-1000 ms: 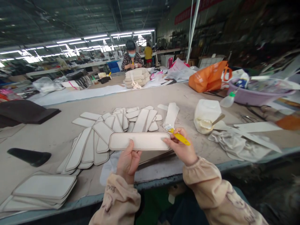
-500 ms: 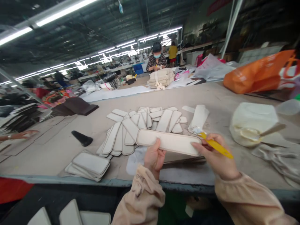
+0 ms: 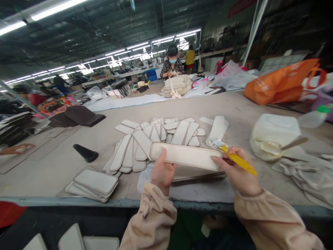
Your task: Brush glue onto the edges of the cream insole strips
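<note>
My left hand [image 3: 161,171] grips the left end of a long cream panel with rounded corners [image 3: 186,156], held flat just above the table edge. My right hand [image 3: 235,170] pinches the panel's right end and also holds a yellow-handled brush [image 3: 238,160] whose glue-coated tip [image 3: 216,143] points up and left. Just beyond the panel lies a fanned spread of similar cream panels [image 3: 153,137] on the brown table [image 3: 78,142].
A white glue tub with a stick in it [image 3: 273,137] stands to the right, beside crumpled cloth [image 3: 301,172]. A small stack of wider panels [image 3: 93,184] lies front left, a black piece [image 3: 85,153] behind it. An orange bag [image 3: 281,83] and a seated worker [image 3: 172,64] are farther back.
The view has swung left since a second ago. Both hands keep hold of the panel; it has tipped slightly, its left end a little higher and nearer the spread of panels.
</note>
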`<state>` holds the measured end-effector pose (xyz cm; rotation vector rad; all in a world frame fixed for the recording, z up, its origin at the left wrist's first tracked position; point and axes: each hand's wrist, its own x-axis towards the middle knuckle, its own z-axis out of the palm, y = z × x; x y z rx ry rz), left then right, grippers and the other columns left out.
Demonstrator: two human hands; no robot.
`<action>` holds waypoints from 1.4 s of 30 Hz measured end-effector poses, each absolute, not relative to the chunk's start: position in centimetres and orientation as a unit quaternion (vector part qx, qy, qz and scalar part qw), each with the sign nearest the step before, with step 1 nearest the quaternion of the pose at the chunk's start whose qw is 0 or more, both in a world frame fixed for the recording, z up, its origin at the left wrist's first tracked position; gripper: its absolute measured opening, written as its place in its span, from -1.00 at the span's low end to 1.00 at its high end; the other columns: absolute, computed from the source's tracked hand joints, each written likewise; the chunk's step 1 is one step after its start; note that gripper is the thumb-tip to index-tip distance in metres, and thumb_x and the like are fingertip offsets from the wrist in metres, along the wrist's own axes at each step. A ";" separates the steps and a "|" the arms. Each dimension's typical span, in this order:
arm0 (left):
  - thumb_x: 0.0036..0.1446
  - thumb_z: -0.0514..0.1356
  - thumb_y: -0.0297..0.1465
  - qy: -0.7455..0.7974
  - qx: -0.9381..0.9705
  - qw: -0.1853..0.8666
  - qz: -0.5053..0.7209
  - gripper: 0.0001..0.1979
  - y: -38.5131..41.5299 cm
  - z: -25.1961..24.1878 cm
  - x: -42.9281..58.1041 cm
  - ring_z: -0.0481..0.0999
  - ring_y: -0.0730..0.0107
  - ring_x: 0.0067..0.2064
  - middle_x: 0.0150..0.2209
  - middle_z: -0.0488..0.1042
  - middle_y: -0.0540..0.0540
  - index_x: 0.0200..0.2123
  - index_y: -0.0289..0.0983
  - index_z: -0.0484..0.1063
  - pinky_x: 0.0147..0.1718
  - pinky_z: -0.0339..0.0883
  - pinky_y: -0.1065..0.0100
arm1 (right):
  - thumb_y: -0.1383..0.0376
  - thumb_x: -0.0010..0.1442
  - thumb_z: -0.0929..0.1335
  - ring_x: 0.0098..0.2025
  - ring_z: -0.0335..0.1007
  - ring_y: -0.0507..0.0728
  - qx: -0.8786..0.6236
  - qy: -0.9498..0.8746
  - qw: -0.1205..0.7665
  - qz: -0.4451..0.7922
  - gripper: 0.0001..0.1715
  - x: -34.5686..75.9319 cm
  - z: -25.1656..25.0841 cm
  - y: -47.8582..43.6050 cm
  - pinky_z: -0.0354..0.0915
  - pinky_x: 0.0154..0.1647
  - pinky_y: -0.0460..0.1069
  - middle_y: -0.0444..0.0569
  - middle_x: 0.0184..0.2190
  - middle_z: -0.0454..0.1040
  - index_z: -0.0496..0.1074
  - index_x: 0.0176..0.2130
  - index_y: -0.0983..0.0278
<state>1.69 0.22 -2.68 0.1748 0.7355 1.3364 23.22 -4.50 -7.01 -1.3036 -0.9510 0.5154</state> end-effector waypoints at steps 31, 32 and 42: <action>0.22 0.08 -0.63 0.462 0.210 0.687 0.520 -0.80 1.4 -2.2 1.9 0.62 0.46 -0.29 -0.31 0.61 -0.08 -0.19 -0.32 0.45 -0.27 0.54 0.41 | 0.20 0.08 0.45 -0.36 0.43 0.06 -0.477 -0.433 0.699 0.311 -0.62 25.2 -4.9 -5.9 0.36 -0.29 -0.02 -0.13 -0.35 0.50 0.18 -0.23 0.15; 0.22 0.09 -0.63 0.465 0.231 0.686 0.510 -0.81 2.2 -1.7 1.5 0.62 0.45 -0.29 -0.31 0.61 -0.09 -0.20 -0.33 0.45 -0.28 0.54 0.41 | 0.19 0.09 0.45 -0.36 0.43 0.06 -0.479 -0.430 0.704 0.299 -0.62 25.7 -4.6 -6.0 0.36 -0.29 -0.02 -0.13 -0.35 0.51 0.18 -0.23 0.15; 0.17 0.17 -0.50 0.576 0.585 0.477 0.313 -0.88 15.7 3.6 3.8 0.60 0.43 -0.26 -0.27 0.59 -0.14 -0.20 -0.33 0.43 -0.20 0.49 0.40 | 0.12 0.12 0.43 -0.42 0.48 0.07 -0.511 -0.396 0.723 0.244 -0.65 28.3 -3.9 -7.0 0.41 -0.34 -0.01 -0.12 -0.38 0.51 0.22 -0.23 0.18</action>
